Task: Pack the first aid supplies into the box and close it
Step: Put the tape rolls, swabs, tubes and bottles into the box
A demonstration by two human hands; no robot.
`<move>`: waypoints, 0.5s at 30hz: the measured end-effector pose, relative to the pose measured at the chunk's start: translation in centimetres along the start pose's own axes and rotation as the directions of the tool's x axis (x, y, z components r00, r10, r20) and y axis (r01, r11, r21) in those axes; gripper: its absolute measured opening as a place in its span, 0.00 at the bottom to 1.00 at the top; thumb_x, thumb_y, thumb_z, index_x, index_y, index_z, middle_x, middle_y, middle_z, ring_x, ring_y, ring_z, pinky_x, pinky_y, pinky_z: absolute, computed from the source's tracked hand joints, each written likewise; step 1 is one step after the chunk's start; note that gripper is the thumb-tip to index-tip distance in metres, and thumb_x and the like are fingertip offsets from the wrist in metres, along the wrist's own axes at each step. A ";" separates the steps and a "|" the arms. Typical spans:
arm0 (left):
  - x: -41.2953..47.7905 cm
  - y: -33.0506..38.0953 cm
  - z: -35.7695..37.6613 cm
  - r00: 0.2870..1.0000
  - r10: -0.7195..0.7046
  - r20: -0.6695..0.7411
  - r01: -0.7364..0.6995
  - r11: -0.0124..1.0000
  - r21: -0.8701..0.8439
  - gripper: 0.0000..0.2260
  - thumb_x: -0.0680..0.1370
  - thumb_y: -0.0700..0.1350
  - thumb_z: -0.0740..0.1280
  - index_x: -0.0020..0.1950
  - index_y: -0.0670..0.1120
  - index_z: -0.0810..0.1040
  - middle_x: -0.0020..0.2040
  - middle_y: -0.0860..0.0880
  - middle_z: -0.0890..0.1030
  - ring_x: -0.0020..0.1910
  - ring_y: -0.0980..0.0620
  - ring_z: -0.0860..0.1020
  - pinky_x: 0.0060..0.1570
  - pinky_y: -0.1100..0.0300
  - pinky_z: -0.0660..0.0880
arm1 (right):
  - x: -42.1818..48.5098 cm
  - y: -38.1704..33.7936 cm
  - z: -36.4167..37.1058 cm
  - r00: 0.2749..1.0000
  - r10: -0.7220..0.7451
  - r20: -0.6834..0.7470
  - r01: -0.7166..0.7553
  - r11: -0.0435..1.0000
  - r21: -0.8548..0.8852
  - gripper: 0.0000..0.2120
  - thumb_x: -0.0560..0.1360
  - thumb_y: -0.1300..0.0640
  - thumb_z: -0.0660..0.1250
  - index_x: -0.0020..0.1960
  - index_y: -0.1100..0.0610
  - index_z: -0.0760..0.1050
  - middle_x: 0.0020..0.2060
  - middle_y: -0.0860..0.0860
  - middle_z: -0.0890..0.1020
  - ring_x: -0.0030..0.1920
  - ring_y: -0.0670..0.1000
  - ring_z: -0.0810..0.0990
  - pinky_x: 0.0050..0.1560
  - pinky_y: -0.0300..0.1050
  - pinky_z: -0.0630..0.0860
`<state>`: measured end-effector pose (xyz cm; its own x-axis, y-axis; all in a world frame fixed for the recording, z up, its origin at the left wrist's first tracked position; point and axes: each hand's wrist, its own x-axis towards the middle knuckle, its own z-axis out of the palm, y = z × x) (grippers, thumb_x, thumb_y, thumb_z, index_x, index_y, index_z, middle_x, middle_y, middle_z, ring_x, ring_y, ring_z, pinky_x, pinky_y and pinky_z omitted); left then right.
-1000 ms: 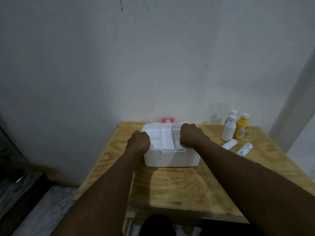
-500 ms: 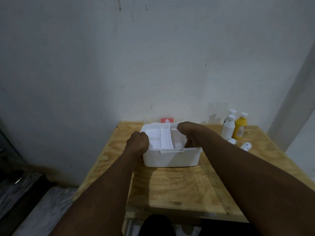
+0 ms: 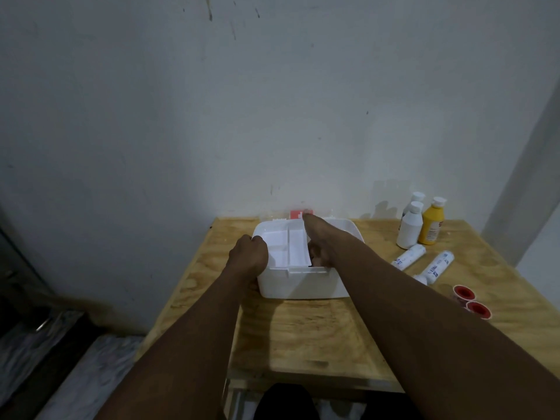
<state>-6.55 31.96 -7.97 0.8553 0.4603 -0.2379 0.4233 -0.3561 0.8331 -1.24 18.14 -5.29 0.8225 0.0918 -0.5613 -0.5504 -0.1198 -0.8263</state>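
Box: a white plastic first aid box (image 3: 303,283) stands open on the plywood tabletop (image 3: 303,334), near the wall; it is the landmark for every place below.
Inner tray: a white divided tray (image 3: 288,247) sits in the top of the box, tilted, its right edge lifted above a dark gap.
Lid: behind the box, a clear lid with a red cross label (image 3: 298,214) shows just over the back rim.
Left hand: the left hand (image 3: 250,259) is at the box's left rim, fingers curled closed over the tray's left edge and the rim, gripping there.
Right hand: the right hand (image 3: 318,241) reaches down into the box's right side, beside the raised edge of the tray; its fingers are hidden inside, so I cannot tell whether they hold anything.
Bottles: right of the box and well apart, two white bottles (image 3: 409,228) and a yellow bottle (image 3: 431,222) stand upright together near the wall.
Tubes: two white tubes (image 3: 409,257) lie on the tabletop right of the box, in front of the bottles.
Tape rolls: two red-centred rolls (image 3: 471,301) lie further right, nearer the person than the tubes.
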 end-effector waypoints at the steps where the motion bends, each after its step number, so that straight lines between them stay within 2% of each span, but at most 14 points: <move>1: 0.1 0.0 0.0 1.000 0.002 0.000 -0.002 1.000 0.000 0.24 0.82 0.48 0.50 0.76 0.42 0.67 0.69 0.39 0.73 0.64 0.38 0.74 0.64 0.41 0.75 | 0.1 0.1 0.1 1.000 -0.010 0.009 0.009 1.000 0.019 0.32 0.75 0.32 0.56 0.61 0.58 0.75 0.49 0.60 0.85 0.50 0.61 0.85 0.59 0.58 0.80; 6: -0.1 0.0 0.0 1.000 0.001 -0.002 -0.001 1.000 -0.005 0.23 0.82 0.48 0.50 0.75 0.42 0.67 0.69 0.39 0.73 0.63 0.38 0.74 0.63 0.41 0.75 | -0.1 0.2 -0.1 1.000 -0.019 0.024 0.018 1.000 0.008 0.32 0.75 0.32 0.57 0.62 0.57 0.75 0.50 0.60 0.85 0.51 0.62 0.85 0.59 0.59 0.80; 8: -0.1 0.1 0.1 1.000 -0.001 -0.007 0.001 1.000 -0.003 0.23 0.82 0.48 0.50 0.75 0.42 0.67 0.69 0.39 0.73 0.63 0.38 0.74 0.63 0.42 0.75 | -0.2 0.0 -0.4 1.000 -0.008 0.030 0.009 1.000 -0.027 0.34 0.75 0.32 0.57 0.63 0.60 0.74 0.50 0.62 0.84 0.49 0.62 0.84 0.54 0.57 0.82; 10: -0.1 0.2 0.2 1.000 -0.004 -0.006 0.004 1.000 -0.002 0.23 0.82 0.48 0.50 0.75 0.42 0.67 0.69 0.39 0.73 0.63 0.38 0.74 0.62 0.42 0.76 | -0.5 -0.3 -1.0 0.999 0.005 0.036 -0.001 0.996 -0.095 0.36 0.76 0.32 0.56 0.65 0.64 0.71 0.52 0.64 0.83 0.47 0.62 0.84 0.44 0.54 0.82; 13: -0.2 0.1 0.3 1.000 -0.011 0.001 0.011 1.000 -0.013 0.24 0.82 0.49 0.50 0.76 0.42 0.66 0.70 0.39 0.72 0.63 0.38 0.74 0.58 0.43 0.77 | -0.7 -0.6 -2.1 0.996 0.008 0.084 0.004 0.990 -0.139 0.38 0.76 0.33 0.57 0.65 0.68 0.71 0.51 0.62 0.83 0.47 0.61 0.84 0.43 0.50 0.82; 15: -0.2 0.2 0.4 1.000 -0.015 0.012 0.016 0.999 -0.029 0.24 0.82 0.49 0.50 0.76 0.43 0.66 0.69 0.39 0.73 0.62 0.37 0.75 0.60 0.41 0.77 | -0.8 -0.3 -2.3 0.990 -0.018 0.137 0.037 0.990 -0.136 0.37 0.76 0.33 0.56 0.62 0.66 0.74 0.47 0.59 0.81 0.44 0.58 0.82 0.42 0.47 0.80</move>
<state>-6.52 31.46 -7.98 0.8522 0.4559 -0.2567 0.4278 -0.3247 0.8436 -1.40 15.86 -4.44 0.8052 0.2285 -0.5472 -0.4949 -0.2495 -0.8324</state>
